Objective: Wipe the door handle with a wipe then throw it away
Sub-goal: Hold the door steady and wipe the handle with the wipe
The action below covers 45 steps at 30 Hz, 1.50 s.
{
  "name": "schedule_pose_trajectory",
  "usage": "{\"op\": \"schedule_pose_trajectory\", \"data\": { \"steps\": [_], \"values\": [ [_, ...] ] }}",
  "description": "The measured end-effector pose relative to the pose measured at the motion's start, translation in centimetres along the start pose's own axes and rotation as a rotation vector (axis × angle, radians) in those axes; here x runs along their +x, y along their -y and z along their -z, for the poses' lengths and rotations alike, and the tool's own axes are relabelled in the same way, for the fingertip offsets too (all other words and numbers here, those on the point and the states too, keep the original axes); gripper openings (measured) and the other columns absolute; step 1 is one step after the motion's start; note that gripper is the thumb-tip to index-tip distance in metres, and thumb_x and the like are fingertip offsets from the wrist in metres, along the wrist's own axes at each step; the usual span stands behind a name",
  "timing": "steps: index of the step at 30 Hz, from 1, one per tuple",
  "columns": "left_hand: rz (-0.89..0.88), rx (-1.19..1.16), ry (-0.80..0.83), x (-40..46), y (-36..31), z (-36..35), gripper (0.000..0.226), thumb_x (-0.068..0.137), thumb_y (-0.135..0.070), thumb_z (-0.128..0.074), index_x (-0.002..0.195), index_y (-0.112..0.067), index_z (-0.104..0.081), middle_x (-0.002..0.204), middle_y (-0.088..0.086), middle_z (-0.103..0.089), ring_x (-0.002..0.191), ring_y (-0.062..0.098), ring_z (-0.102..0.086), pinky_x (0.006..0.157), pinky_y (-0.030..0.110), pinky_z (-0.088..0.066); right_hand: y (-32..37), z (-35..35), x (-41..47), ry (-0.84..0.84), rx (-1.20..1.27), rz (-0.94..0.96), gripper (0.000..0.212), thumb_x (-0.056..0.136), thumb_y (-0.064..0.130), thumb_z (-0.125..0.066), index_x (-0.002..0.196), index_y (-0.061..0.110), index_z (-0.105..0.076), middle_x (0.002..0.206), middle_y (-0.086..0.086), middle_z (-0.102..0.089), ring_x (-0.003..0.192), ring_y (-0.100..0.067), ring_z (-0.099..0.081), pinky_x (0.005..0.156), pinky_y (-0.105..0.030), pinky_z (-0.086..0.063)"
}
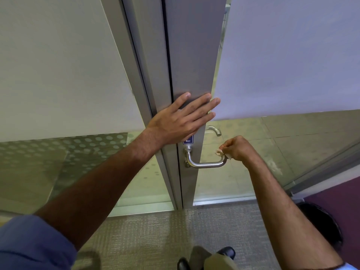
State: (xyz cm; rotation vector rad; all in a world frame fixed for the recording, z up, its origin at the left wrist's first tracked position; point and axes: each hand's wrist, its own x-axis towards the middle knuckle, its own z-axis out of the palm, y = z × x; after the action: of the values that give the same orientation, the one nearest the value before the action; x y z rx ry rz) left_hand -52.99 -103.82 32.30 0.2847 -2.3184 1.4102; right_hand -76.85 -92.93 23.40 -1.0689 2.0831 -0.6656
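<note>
At the near edge of the view are two black shoes (226, 252) and a trouser leg on a pale, finely ribbed carpet (148, 232). A blue sleeve (29, 242) fills the near left corner, and the bare left forearm runs up from it toward the door. To the near right, a round black bin (323, 225) stands on the floor beside a dark purple surface (337, 201).

Further in, the right hand (238, 148) is closed around a small crumpled wipe (219, 152) (pale, with only a corner poking out past the fingers). The wipe is pressed against the right-hand end of the door handle (206, 164), a brushed metal lever that runs left to its mount on the grey door frame (191, 184). A small blue label (188, 140) sits just above the mount, partly covered by the left hand.

The left hand (179, 121) lies flat and wide open against the door stile (192, 55) above the handle, fingers spread and holding nothing. Through the clear lower glass, a second metal handle (214, 130) shows on the far side of the door, over a tiled floor (292, 133). Frosted panels cover the glass above, on the left (58, 65) and the right (292, 55).
</note>
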Motion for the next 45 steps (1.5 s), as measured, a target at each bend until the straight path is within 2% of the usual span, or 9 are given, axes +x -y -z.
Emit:
{"op": "schedule_pose_trajectory", "data": {
  "steps": [6, 9, 14, 18, 24, 31, 36, 41, 45],
  "values": [
    [-0.005, -0.011, -0.006, 0.1, 0.1, 0.2, 0.053, 0.116, -0.035, -0.039, 0.167, -0.018, -0.036, 0.175, 0.006, -0.028, 0.159, 0.026, -0.031, 0.126, 0.053, -0.011, -2.9, 0.2, -0.2, 0.093, 0.550, -0.122, 0.006, 0.081, -0.007, -0.066, 0.080, -0.006, -0.073, 0.074, -0.016, -0.066, 0.071, -0.024, -0.059, 0.080, -0.037, -0.059],
    [-0.023, -0.010, -0.009, 0.0, 0.1, 0.1, 0.053, 0.116, -0.036, -0.037, 0.167, -0.019, -0.038, 0.174, 0.006, -0.029, 0.159, 0.027, -0.033, 0.125, 0.048, -0.016, -4.9, -0.1, 0.0, 0.184, 0.780, -0.184, 0.019, 0.085, -0.013, -0.058, 0.092, -0.007, -0.074, 0.083, -0.015, -0.075, 0.076, -0.023, -0.068, 0.070, -0.029, -0.062],
    [-0.025, -0.007, -0.011, 0.1, 0.2, 0.1, 0.053, 0.116, -0.037, -0.040, 0.166, -0.019, -0.039, 0.174, 0.007, -0.030, 0.158, 0.027, -0.033, 0.126, 0.053, -0.008, -6.9, -3.9, -1.5, 0.277, 1.124, -0.330, 0.031, 0.088, -0.017, -0.052, 0.076, -0.003, -0.077, 0.079, -0.017, -0.073, 0.075, -0.022, -0.073, 0.067, -0.027, -0.061],
    [0.017, -0.028, -0.045, 0.2, 0.1, 0.2, 0.050, 0.116, -0.035, -0.041, 0.162, -0.019, -0.045, 0.173, 0.005, -0.033, 0.157, 0.025, -0.035, 0.124, 0.052, -0.010, -5.9, -10.3, -4.9, 0.465, 1.438, -0.383, 0.018, 0.092, -0.013, -0.052, 0.101, -0.007, -0.067, 0.093, -0.021, -0.075, 0.081, -0.024, -0.075, 0.069, -0.028, -0.061],
    [0.012, -0.030, -0.040, 0.1, 0.1, 0.2, 0.050, 0.115, -0.035, -0.041, 0.163, -0.019, -0.045, 0.173, 0.005, -0.031, 0.158, 0.025, -0.034, 0.125, 0.052, -0.007, -0.4, -14.8, -5.7, 0.317, 1.774, -0.494, 0.014, 0.093, -0.014, -0.053, 0.100, -0.009, -0.064, 0.082, -0.020, -0.075, 0.073, -0.022, -0.077, 0.066, -0.027, -0.063],
    [0.018, -0.024, -0.057, 0.2, 0.2, 0.5, 0.049, 0.115, -0.036, -0.044, 0.160, -0.020, -0.050, 0.171, 0.004, -0.037, 0.155, 0.025, -0.040, 0.124, 0.051, -0.011, 2.6, -15.6, -5.6, 0.149, 1.942, -0.520, 0.040, 0.092, -0.012, -0.056, 0.130, -0.001, -0.057, 0.128, -0.019, -0.063, 0.081, -0.022, -0.075, 0.078, -0.029, -0.058],
    [0.004, -0.020, -0.051, 0.2, 0.2, 0.5, 0.050, 0.115, -0.038, -0.044, 0.162, -0.020, -0.047, 0.171, 0.005, -0.035, 0.156, 0.025, -0.039, 0.123, 0.051, -0.017, 1.1, -14.4, -6.7, 0.255, 1.936, -0.490, 0.027, 0.094, -0.014, -0.049, 0.113, -0.002, -0.064, 0.105, -0.022, -0.072, 0.085, -0.027, -0.076, 0.082, -0.031, -0.059],
    [0.009, -0.018, -0.052, 0.2, 0.1, 0.3, 0.051, 0.115, -0.038, -0.044, 0.163, -0.020, -0.046, 0.173, 0.005, -0.033, 0.157, 0.026, -0.036, 0.124, 0.052, -0.012, -4.5, -12.1, -8.2, 0.259, 1.889, -0.447, 0.033, 0.088, -0.010, -0.057, 0.120, -0.009, -0.060, 0.112, -0.027, -0.070, 0.100, -0.028, -0.072, 0.082, -0.032, -0.061],
    [0.004, -0.016, -0.050, 0.1, 0.2, 0.1, 0.051, 0.115, -0.038, -0.043, 0.163, -0.020, -0.045, 0.173, 0.006, -0.032, 0.158, 0.026, -0.035, 0.124, 0.052, -0.011, -7.8, -8.6, -6.6, 0.045, 1.786, -0.397, 0.035, 0.082, -0.009, -0.061, 0.117, -0.006, -0.061, 0.101, -0.026, -0.074, 0.089, -0.027, -0.075, 0.070, -0.027, -0.063]
  ]
}}
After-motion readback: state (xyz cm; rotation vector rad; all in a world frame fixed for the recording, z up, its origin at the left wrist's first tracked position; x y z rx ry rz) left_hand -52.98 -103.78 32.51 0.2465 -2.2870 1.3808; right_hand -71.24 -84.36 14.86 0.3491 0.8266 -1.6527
